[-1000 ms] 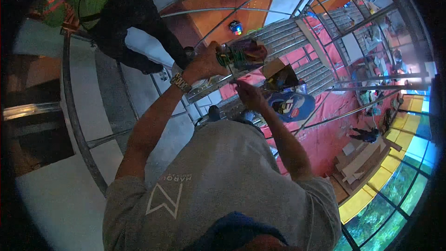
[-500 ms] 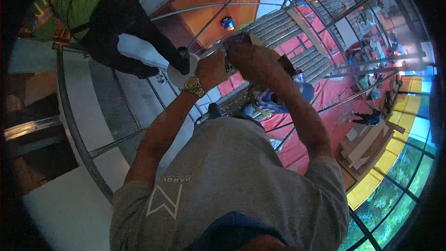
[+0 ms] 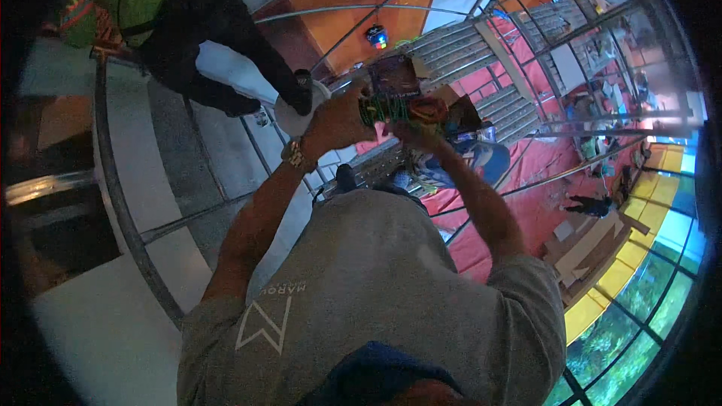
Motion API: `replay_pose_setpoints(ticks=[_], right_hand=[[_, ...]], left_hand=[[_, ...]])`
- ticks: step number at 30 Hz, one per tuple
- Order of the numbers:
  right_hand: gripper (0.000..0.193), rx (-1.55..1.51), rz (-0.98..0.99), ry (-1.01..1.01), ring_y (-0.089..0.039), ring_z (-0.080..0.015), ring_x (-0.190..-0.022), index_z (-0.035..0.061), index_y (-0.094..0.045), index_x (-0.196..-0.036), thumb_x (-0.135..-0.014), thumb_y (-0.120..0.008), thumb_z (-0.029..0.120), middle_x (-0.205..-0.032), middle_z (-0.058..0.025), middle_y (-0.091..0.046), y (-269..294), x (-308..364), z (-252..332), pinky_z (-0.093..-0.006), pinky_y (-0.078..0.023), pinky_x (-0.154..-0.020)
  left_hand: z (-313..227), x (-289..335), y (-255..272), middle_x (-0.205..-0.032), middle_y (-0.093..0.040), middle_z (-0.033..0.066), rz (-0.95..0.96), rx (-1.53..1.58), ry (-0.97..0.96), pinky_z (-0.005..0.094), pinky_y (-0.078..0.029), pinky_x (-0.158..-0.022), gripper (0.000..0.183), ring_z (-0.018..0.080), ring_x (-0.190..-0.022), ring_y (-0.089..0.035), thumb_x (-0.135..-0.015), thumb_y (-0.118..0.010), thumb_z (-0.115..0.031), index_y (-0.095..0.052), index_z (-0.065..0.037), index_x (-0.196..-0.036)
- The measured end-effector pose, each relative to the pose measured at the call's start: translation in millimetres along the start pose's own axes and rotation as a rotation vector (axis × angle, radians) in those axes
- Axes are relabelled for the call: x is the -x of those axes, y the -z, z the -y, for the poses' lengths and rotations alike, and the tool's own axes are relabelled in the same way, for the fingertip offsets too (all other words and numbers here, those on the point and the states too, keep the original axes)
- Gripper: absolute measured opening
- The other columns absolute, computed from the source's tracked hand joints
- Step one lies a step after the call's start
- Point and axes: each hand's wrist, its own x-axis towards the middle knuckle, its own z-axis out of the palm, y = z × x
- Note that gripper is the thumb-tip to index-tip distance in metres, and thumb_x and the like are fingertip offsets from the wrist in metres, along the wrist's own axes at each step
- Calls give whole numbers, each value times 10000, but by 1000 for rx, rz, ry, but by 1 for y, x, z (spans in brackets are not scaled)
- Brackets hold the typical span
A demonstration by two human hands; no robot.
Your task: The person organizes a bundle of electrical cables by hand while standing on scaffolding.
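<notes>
My left hand (image 3: 338, 122), with a watch on its wrist, is closed on a bundle of green wire (image 3: 383, 109) in front of my chest. From the bundle's lower side a pink piece (image 3: 380, 130) sticks out. My right hand (image 3: 421, 138) is closed at the bundle's lower right edge; what its fingers pinch is hidden. Just above that hand is a reddish round coil (image 3: 429, 110), and I cannot tell whether it belongs to the bundle. Beyond the bundle stands a dark open box or bag (image 3: 394, 75).
Scaffold tubes (image 3: 353, 9) cross around me, with slatted metal planks (image 3: 451, 45) beyond. A blue and white bucket (image 3: 489, 162) stands below my right forearm. At upper left is a person in dark trousers (image 3: 218, 22), one foot by a pale round lid (image 3: 289, 116). Pink sheeting (image 3: 541, 173) lies far below.
My right hand has come down and back toward me from over the left hand, uncovering the green wire bundle and the reddish coil. My left wrist has moved slightly left and turned.
</notes>
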Motion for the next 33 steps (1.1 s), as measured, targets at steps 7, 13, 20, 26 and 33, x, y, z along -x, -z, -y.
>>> replay_pose_setpoints(ticks=[7, 13, 20, 26, 33], right_hand=[[290, 178, -176, -72, -672, -369, -990, 43, -617, -1206, -951, -609, 181, -1103, -199, -656, -21, 37, 140, -449, -553, -824], [162, 600, -295, -105, -700, -377, -861, 79, -656, -1034, -904, -632, 174, -916, -162, -700, 43, 24, 189, -477, -558, -740], [236, 810, -300, -129, -707, -334, -959, 127, -704, -1073, -853, -676, 206, -1005, -145, -720, 104, -7, 183, -456, -577, -786], [266, 753, -81, 248, -702, -297, -1036, 92, -740, -1139, -959, -623, 249, -1159, -121, -730, 134, -28, 97, -429, -556, -925], [329, 101, -22, 127, -667, -299, -1126, 59, -631, -1301, -1035, -504, 207, -1274, -150, -667, 38, -30, -13, -438, -524, -983]], left_hand=[[58, -31, -8, -1136, -665, 253, -22, -207, 130, 506, -534, -911, 1018, 420, -1074, -661, -580, -922, -432, -471, -24, -1396], [42, -31, -37, -920, -688, 252, -57, -265, -109, 527, -563, -739, 783, 439, -845, -700, -639, -823, -313, -478, 0, -1269], [14, -16, -36, -918, -691, 255, 54, -343, -142, 553, -555, -767, 741, 474, -878, -683, -670, -844, -407, -528, -5, -1205], [-5, -2, -28, -920, -686, 249, 76, -182, -300, 555, -550, -765, 672, 449, -874, -690, -640, -814, -308, -539, -30, -1186], [-14, 0, -6, -1034, -681, 221, 76, -35, -35, 534, -544, -836, 808, 447, -939, -689, -614, -870, -278, -459, -59, -1275]])
